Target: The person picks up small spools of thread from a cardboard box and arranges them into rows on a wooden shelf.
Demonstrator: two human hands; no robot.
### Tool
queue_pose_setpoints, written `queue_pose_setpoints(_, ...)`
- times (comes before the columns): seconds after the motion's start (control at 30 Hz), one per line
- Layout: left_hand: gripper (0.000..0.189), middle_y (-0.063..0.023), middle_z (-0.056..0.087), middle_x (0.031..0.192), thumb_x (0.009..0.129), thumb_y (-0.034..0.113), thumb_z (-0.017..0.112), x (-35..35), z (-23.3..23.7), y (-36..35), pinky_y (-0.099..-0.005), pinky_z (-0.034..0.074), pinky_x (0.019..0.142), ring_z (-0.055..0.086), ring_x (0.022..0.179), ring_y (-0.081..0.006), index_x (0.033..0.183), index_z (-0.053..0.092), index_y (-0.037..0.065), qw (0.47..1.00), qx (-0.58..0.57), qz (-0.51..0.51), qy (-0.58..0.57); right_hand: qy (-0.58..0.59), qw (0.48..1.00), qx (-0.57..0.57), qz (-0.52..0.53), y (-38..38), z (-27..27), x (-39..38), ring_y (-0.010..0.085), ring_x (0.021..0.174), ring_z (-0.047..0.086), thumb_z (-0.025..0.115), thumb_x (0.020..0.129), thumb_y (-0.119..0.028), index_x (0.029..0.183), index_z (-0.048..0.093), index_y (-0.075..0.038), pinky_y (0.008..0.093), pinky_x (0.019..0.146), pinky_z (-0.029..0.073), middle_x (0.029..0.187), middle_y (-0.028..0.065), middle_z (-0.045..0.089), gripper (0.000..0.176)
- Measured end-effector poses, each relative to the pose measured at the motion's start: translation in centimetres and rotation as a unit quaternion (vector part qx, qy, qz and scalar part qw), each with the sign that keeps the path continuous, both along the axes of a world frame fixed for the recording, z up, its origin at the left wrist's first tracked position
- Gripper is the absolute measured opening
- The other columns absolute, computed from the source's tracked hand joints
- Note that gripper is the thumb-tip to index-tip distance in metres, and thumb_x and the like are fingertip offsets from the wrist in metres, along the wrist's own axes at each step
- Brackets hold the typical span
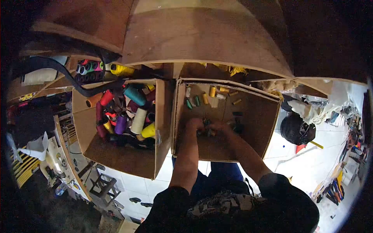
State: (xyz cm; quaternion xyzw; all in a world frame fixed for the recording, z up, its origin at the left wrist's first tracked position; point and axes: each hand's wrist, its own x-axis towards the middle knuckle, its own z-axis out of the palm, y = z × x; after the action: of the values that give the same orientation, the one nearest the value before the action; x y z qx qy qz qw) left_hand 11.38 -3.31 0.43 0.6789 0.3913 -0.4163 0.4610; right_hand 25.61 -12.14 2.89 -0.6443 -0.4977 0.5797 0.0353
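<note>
Both my hands reach down into the right-hand cardboard box [248, 120], close together over its shadowed floor. My left hand [195, 124] has its fingers curled at a small dark cluster [206, 122], which looks like small thread spools. From the other side my right hand [218, 125] bends in toward the same cluster, its fingers also drawn together. Shadow hides what either hand holds. Toward the box's far side lie several yellow spools [212, 91] and green spools [189, 103]. A dark spool [237, 114] rests to the right of my right hand.
To the left stands another cardboard box [116, 159] with large thread cones [138, 120] in many colours. A wooden shelf [206, 35] overhangs both boxes, and more cones [91, 66] sit behind. A stool [105, 186] is low on the left; a black bag [298, 129] lies on the right.
</note>
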Motion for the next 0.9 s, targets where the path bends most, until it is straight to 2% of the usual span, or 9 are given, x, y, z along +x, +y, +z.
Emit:
queue_pose_setpoints(0.2, 0.071, -0.0194, 0.055, 0.127, 0.066, 0.026, 0.079, 1.0, 4.8, 3.5, -0.0455, 0.049, 0.09, 0.059, 0.11, -0.0297, 0.129, 0.052, 0.008, 0.998, -0.052, 0.013, -0.021, 0.107, 0.975, -0.145, -0.128, 1.3, 4.1, 1.0, 0.0251, 0.108, 0.057, 0.062, 0.086, -0.045, 0.126, 0.056, -0.004, 0.0443, 0.093, 0.044, 0.122, 0.0176, 0.059, 0.058)
queue_pose_setpoints(0.37, 0.068, -0.0186, 0.057, 0.125, 0.066, 0.025, 0.077, -0.2, 6.6, 4.1, -0.0438, 0.052, 0.08, 0.06, 0.106, -0.0314, 0.125, 0.054, 0.004, 0.966, -0.127, 0.22, -0.046, 0.21, 0.93, -0.186, -0.236, 2.0, 7.8, 2.1, 0.0239, 0.093, 0.061, 0.066, 0.084, -0.036, 0.116, 0.059, -0.002, 0.0401, 0.082, 0.05, 0.109, 0.0138, 0.062, 0.047)
queue_pose_setpoints(0.47, 0.064, -0.0168, 0.058, 0.122, 0.068, 0.025, 0.075, -0.2, 12.8, 4.3, -0.0416, 0.053, 0.078, 0.06, 0.105, -0.0289, 0.125, 0.054, 0.005, 0.94, -0.111, 0.308, -0.096, 0.338, 0.863, -0.235, -0.293, 1.3, 7.4, 3.2, 0.0226, 0.087, 0.061, 0.069, 0.082, -0.03, 0.109, 0.059, -0.004, 0.0364, 0.078, 0.052, 0.101, 0.0104, 0.063, 0.039)
queue_pose_setpoints(0.6, 0.067, -0.0099, 0.061, 0.104, 0.073, 0.029, 0.074, -1.9, 15.7, 0.8, -0.0328, 0.054, 0.062, 0.061, 0.097, -0.021, 0.131, 0.049, 0.008, 0.782, -0.119, 0.55, -0.268, 0.406, 0.77, -0.257, -0.42, 1.7, 12.2, 2.7, 0.0191, 0.085, 0.06, 0.069, 0.083, -0.019, 0.104, 0.059, -0.003, 0.0342, 0.076, 0.052, 0.093, 0.0093, 0.063, 0.029)
queue_pose_setpoints(0.63, 0.055, -0.0062, 0.063, 0.092, 0.077, 0.03, 0.072, -1.2, 14.0, -0.5, -0.0333, 0.053, 0.054, 0.063, 0.082, -0.0195, 0.123, 0.053, 0.007, 0.744, -0.078, 0.624, -0.226, 0.395, 0.755, -0.247, -0.461, 1.9, 14.1, 2.1, 0.0183, 0.085, 0.06, 0.069, 0.083, -0.016, 0.104, 0.058, -0.002, 0.0337, 0.076, 0.052, 0.093, 0.0095, 0.063, 0.027)
queue_pose_setpoints(0.73, 0.042, -0.0047, 0.063, 0.085, 0.081, 0.031, 0.069, 0.0, 10.0, -1.9, -0.0347, 0.052, 0.052, 0.063, 0.071, -0.018, 0.113, 0.058, 0.006, 0.673, -0.081, 0.708, -0.198, 0.282, 0.928, 0.037, -0.241, 1.3, 14.8, 0.8, 0.019, 0.091, 0.06, 0.067, 0.081, -0.003, 0.106, 0.056, 0.0, 0.0342, 0.079, 0.052, 0.1, 0.0097, 0.063, 0.027)
queue_pose_setpoints(0.8, 0.034, -0.0056, 0.062, 0.082, 0.086, 0.038, 0.062, 1.0, 12.1, -2.2, -0.0304, 0.047, 0.047, 0.061, 0.066, -0.0166, 0.101, 0.062, 0.006, 0.572, -0.118, 0.781, -0.222, 0.172, 0.95, 0.239, -0.108, 1.0, 14.6, 0.4, 0.0201, 0.096, 0.061, 0.066, 0.079, 0.005, 0.107, 0.055, 0.001, 0.0348, 0.079, 0.052, 0.105, 0.0097, 0.063, 0.03)
queue_pose_setpoints(0.87, 0.037, -0.0056, 0.059, 0.077, 0.087, 0.042, 0.059, 1.2, 9.8, -2.6, -0.0272, 0.042, 0.041, 0.057, 0.058, -0.016, 0.096, 0.062, 0.006, 0.476, -0.177, 0.822, -0.257, 0.158, 0.946, 0.236, -0.158, 0.5, 16.9, -1.1, 0.0201, 0.096, 0.061, 0.066, 0.078, 0.006, 0.106, 0.056, 0.001, 0.0347, 0.078, 0.051, 0.103, 0.0093, 0.063, 0.03)
queue_pose_setpoints(0.9, 0.047, -0.0138, 0.055, 0.114, 0.081, 0.037, 0.063, 1.3, 11.9, -1.3, -0.0454, 0.05, 0.065, 0.058, 0.086, -0.0306, 0.116, 0.053, 0.008, 0.495, -0.314, 0.792, -0.172, 0.201, 0.937, 0.171, -0.227, 0.3, 16.7, -1.2, 0.0207, 0.094, 0.061, 0.065, 0.08, 0.002, 0.107, 0.057, 0.0, 0.0356, 0.079, 0.051, 0.102, 0.0086, 0.063, 0.028)
